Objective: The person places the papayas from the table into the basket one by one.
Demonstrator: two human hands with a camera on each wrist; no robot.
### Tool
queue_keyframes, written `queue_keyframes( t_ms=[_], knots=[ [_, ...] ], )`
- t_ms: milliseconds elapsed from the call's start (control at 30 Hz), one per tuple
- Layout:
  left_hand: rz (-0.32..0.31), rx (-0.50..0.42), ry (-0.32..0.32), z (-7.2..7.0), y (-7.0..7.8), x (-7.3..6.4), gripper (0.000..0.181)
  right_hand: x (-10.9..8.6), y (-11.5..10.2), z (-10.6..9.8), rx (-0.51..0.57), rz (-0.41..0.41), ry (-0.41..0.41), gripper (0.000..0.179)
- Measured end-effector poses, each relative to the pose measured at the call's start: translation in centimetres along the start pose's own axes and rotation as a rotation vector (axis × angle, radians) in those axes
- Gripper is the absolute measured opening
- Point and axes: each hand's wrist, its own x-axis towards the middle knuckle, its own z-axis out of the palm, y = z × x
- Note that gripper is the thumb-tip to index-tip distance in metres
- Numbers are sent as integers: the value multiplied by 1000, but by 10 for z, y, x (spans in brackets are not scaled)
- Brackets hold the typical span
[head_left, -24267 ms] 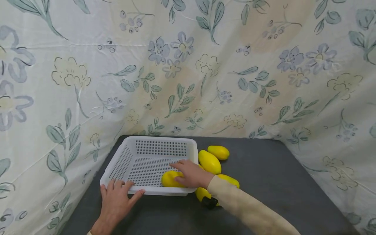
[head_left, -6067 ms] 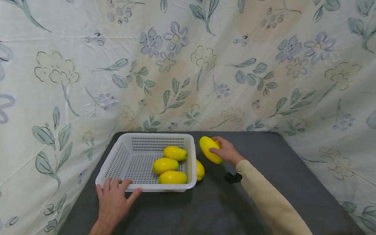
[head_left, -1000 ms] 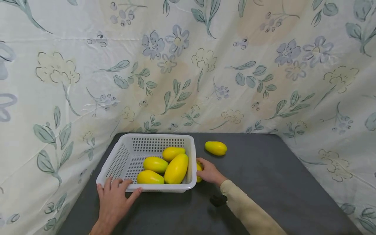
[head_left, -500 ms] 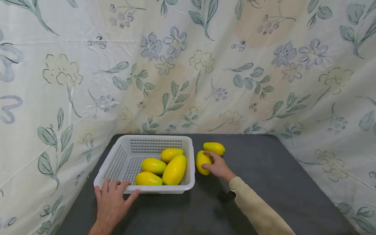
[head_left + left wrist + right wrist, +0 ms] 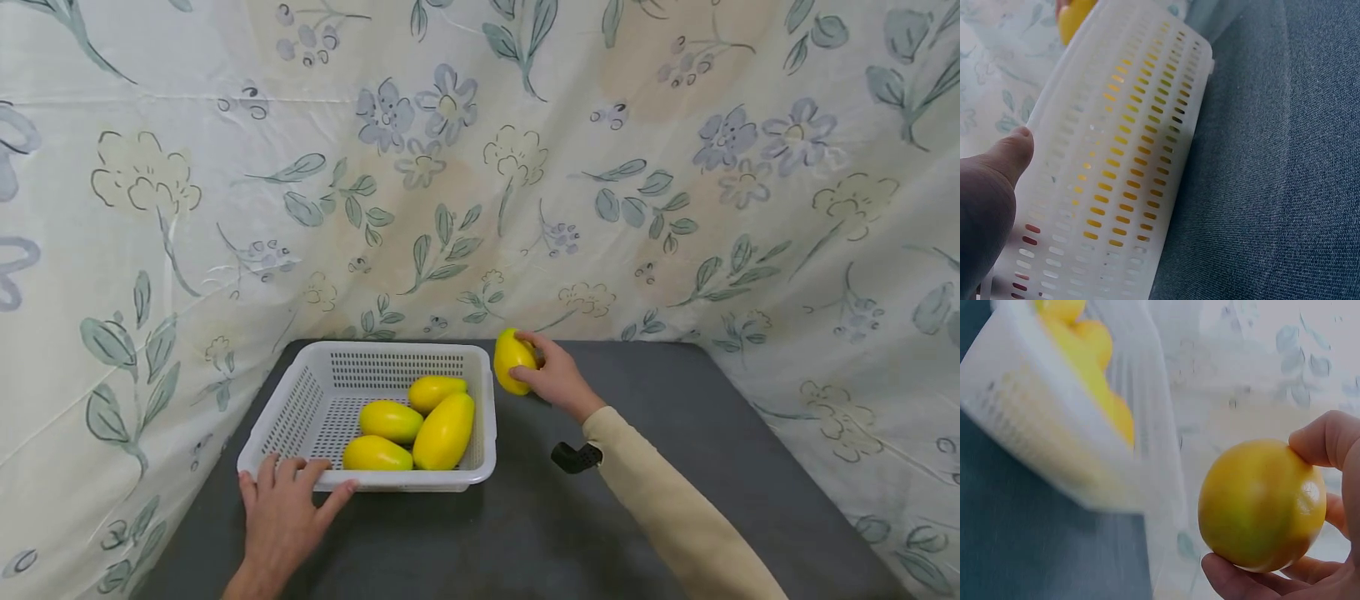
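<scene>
A yellow mango (image 5: 513, 362) is lifted off the tabletop just right of the basket's far corner. My right hand (image 5: 558, 379) grips it between thumb and fingers; the right wrist view shows this mango (image 5: 1260, 506) close up, smooth with a greenish tint. A white perforated plastic basket (image 5: 420, 481) holds several mangoes, among them a large one (image 5: 444, 432) leaning along the right side. My left hand (image 5: 281, 517) holds the basket's near-left rim, fingertips over the inside. In the left wrist view the thumb (image 5: 1013, 150) lies at the rim.
The dark grey table (image 5: 660, 467) stretches right of and in front of the basket. A floral cloth (image 5: 480, 167) hangs behind and at both sides. A black device (image 5: 577, 457) sits on my right wrist.
Over the longer span, several mangoes have come into the basket. Within the last second my right hand has raised the mango from beside the basket, hiding another behind it. The left hand stays put.
</scene>
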Motion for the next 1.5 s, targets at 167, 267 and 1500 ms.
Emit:
queue_keyframes(
  t_ms=[167, 267, 1500],
  knots=[
    [-3, 2, 3, 3, -3, 0, 58, 0, -26, 28, -4, -81, -69, 65],
    [6, 4, 27, 5, -5, 0, 57, -5, -40, 47, -19, -144, -132, 64],
    [21, -12, 44, 7, -6, 0, 57, -16, -52, 99, -102, -263, -389, 56]
  ],
)
